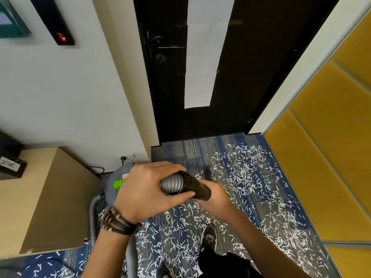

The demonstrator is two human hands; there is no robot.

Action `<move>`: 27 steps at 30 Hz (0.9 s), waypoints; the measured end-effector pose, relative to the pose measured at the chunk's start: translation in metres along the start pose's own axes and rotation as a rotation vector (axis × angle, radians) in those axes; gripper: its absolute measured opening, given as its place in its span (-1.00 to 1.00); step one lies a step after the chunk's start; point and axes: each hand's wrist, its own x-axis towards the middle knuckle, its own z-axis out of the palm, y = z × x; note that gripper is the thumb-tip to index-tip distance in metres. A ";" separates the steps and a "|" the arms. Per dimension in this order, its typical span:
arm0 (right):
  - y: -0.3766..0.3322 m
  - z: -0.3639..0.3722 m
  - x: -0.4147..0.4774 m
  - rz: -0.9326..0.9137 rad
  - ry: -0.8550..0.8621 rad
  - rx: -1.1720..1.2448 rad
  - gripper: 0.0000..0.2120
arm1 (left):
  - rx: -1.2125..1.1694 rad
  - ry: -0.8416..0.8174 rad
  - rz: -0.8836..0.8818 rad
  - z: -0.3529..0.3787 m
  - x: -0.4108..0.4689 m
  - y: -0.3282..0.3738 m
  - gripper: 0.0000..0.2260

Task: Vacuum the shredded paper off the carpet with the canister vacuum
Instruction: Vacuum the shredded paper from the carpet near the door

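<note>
The left hand is wrapping its fingers round the ribbed grey hose just where it is meeting the black tube, and the right hand is clasping that tube from below near its other end. Both are gripping, held up in the air over the floor. The shredded paper is lying thick across the blue carpet, from the door sill down to the person's shoe and beyond, with nothing looking cleared. The grey canister is sitting just behind the left hand, against the wall.

The two hands are straddling the joint, so the likeliest trouble is that joint working loose or sitting half-seated, which would be leaking suction and leaving strips behind. Long strips may also be bunching in the tube mouth and blocking it. The hose is looping low beside the feet, inviting a trip or a tug that tips the canister. The power cord is running to a wall socket close by, so pulling the canister far could be straining the plug. The shoe is standing among the strips and could be treading them into the pile
</note>
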 end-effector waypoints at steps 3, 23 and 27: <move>-0.002 -0.013 0.010 -0.009 0.011 -0.019 -0.84 | 0.029 0.053 -0.018 0.002 0.010 -0.001 -0.56; 0.024 -0.039 0.030 0.012 0.039 -0.023 -0.85 | 0.036 0.006 0.010 0.023 0.048 0.007 -0.55; 0.029 -0.043 0.040 0.020 0.029 -0.034 -0.88 | 0.055 -0.031 -0.018 0.032 0.056 0.001 -0.55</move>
